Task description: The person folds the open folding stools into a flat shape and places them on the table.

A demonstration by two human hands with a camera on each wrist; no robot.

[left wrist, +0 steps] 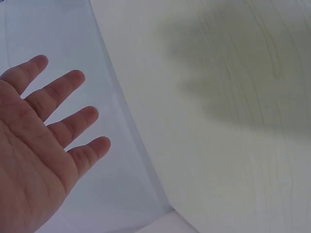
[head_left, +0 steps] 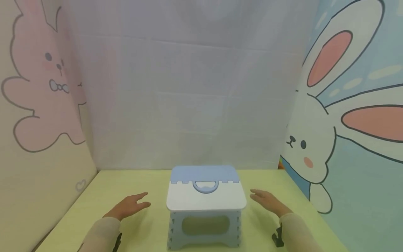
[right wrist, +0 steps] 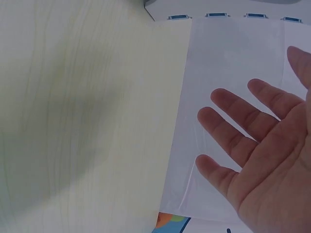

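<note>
A folding step stool [head_left: 206,201] stands unfolded on the table in the head view, with a white and light-blue top and a pale blue front leg panel. Its blue carry handle [head_left: 205,189] lies at the middle of the top. To the stool's left my left hand [head_left: 128,206] hovers apart from it, fingers extended. On the other side is my right hand [head_left: 267,201], also apart from the stool, fingers spread. Both palms are bare in the wrist views, the left palm [left wrist: 34,155] and the right palm [right wrist: 277,160]. A corner of the stool [right wrist: 228,8] shows atop the right wrist view.
The pale yellow wood-grain table [head_left: 135,182] runs back to a white sheet [head_left: 189,105]. Cartoon-rabbit hangings flank it, a pink rabbit [head_left: 37,87] on the left and a white rabbit [head_left: 315,140] on the right.
</note>
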